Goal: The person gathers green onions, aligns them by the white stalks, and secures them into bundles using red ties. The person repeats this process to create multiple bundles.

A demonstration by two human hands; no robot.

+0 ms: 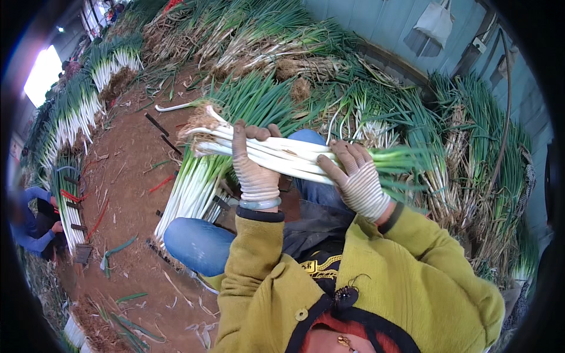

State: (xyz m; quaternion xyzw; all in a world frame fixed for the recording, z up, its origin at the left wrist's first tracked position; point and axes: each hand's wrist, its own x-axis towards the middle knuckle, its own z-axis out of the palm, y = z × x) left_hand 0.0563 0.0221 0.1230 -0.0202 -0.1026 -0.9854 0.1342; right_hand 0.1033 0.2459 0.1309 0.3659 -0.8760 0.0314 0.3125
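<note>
A bunch of long green onions (282, 154) lies across both of my hands in front of my lap, roots to the left and green leaves to the right. My left hand (256, 154), in a soiled knit glove with a bracelet at the wrist, grips the white stalks near the roots. My right hand (355, 176), gloved too, is closed over the stalks near the start of the leaves. Below and left, a large pile of green onions (190, 189) rests by my bent knee, its white stalks towards me and its leaves pointing away.
Rows of green onions (66, 119) line the left side, and more heaps (265, 39) lie ahead and at right along a metal wall (362, 17). At far left a person (33, 225) handles a bundle. Red ties (162, 182) and dark bars (156, 124) lie on the dirt floor.
</note>
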